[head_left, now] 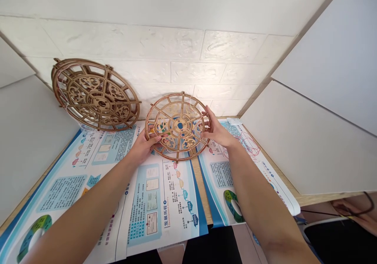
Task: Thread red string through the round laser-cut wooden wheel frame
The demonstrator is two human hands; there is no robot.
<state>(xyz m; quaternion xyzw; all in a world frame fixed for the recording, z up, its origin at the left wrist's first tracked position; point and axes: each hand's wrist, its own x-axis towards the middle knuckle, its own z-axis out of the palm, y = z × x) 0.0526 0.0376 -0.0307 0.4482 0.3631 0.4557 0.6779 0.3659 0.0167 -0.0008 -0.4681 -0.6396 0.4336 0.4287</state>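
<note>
Fingers (154,140) of left hand (141,148) and right hand (220,132) clamped on openwork disc (186,125), some tips half hidden behind

One round, bronze-coloured openwork frame (186,123) at centre; at least two similar brown openwork frames (109,105) overlap at left, too closely for an exact count. Two bare hands: one left hand (144,144), one right hand (216,130). At least two blue-edged printed paper posters (220,173); one pale wooden tabletop (203,189).

Both hands (143,147) (220,131) grip, facing inward (forearms (98,193) (259,185) stretched forward).
</note>
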